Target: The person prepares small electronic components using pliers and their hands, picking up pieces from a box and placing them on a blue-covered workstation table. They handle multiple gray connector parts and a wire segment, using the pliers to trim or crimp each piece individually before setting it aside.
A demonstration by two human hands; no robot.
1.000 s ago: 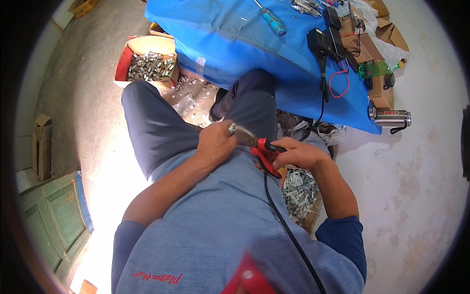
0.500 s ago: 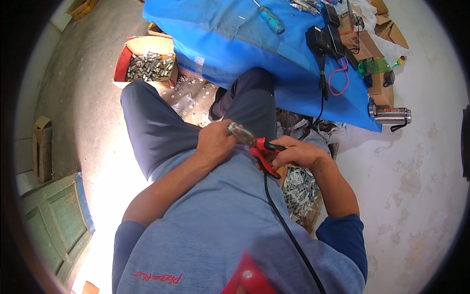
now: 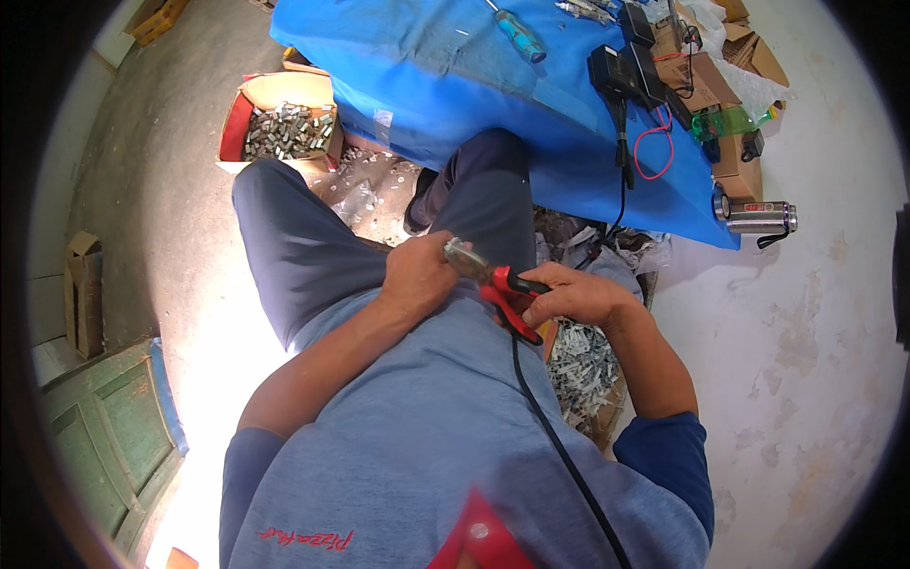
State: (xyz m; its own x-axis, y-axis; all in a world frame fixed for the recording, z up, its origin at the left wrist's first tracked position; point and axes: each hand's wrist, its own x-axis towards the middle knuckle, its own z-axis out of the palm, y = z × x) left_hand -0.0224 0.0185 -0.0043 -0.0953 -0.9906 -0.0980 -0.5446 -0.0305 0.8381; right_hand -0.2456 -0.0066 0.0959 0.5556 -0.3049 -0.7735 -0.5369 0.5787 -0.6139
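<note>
Over my lap, my right hand (image 3: 578, 296) is wrapped round the red and black handles of a pair of pliers (image 3: 500, 287). Their metal jaws point up and left toward my left hand (image 3: 417, 270). That hand is closed, its fingers gripping a small silvery piece (image 3: 451, 248) at the tip of the jaws. Most of this piece is hidden by the fingers and the jaws, so its exact kind does not show. A black cable (image 3: 559, 441) runs down across my shirt from just below the pliers.
Ahead is a blue-covered table (image 3: 427, 85) with a screwdriver (image 3: 519, 38) and black power adapters (image 3: 616, 74). A carton (image 3: 232, 128) of small metal pieces stands left of it. Shredded strips (image 3: 581, 370) lie by my right side. A steel flask (image 3: 758, 218) lies at the right.
The view has shifted very slightly. My hands and the pliers keep nearly the same pose, with the silvery piece still at the jaws.
</note>
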